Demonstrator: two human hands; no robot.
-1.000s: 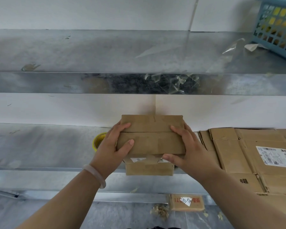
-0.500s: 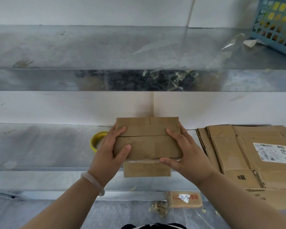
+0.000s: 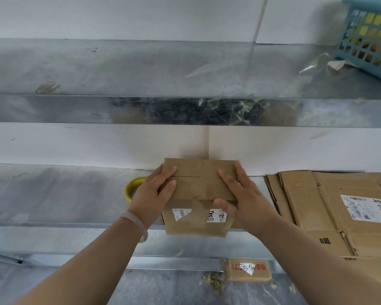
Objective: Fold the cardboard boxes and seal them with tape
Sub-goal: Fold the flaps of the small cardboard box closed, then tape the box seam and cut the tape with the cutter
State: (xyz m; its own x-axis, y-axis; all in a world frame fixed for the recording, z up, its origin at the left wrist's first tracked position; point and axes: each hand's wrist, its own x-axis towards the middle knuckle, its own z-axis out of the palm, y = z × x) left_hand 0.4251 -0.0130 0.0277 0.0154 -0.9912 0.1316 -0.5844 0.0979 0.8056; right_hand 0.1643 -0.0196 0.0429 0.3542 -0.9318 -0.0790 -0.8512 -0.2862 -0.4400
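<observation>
The cardboard box (image 3: 198, 183) sat at the front edge of the shelf (image 3: 64, 194), overhanging it, with its top flaps folded down. The left hand (image 3: 151, 194) and right hand (image 3: 244, 201) clasped its two ends, fingers over the flaps and thumbs on the front. A tape roll (image 3: 133, 188) lay just to the left. Flattened cartons (image 3: 317, 205) occupied the shelf's right end.

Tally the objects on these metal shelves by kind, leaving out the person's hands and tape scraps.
folded brown cardboard box: 1
stack of flattened brown cardboard boxes: 1 (sheets overlap too much to count)
yellow tape roll: 1
blue plastic basket: 1
small brown cardboard piece with a white label: 1
Total: 5
</observation>
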